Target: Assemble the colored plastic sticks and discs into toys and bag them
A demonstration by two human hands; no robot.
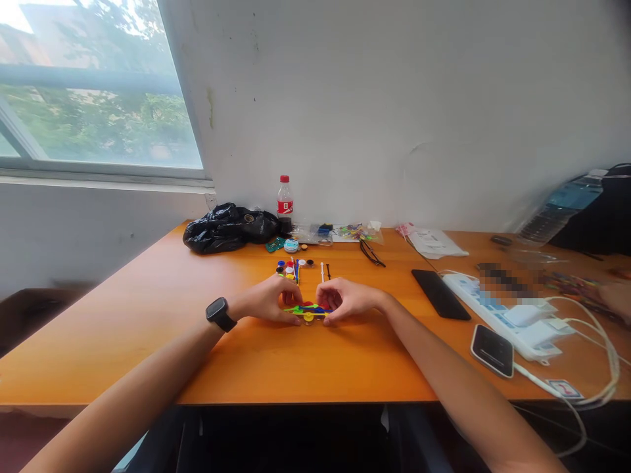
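Note:
A small cluster of thin plastic sticks and round discs, coloured yellow, green, blue and red, is between my two hands on the wooden table. My left hand, with a black watch on the wrist, has thumb and fingers closed at its left end. Around the right end, the thumb and curled fingers of my right hand are closed. Exact contact is partly hidden by the fingers. Just beyond lie loose coloured discs, a white stick and a black stick.
Along the wall are a black plastic bag, a red-capped bottle and a clear bag of coloured parts. To the right lie a black phone, a power strip with cables and a white-edged device. Another person's hand shows far right.

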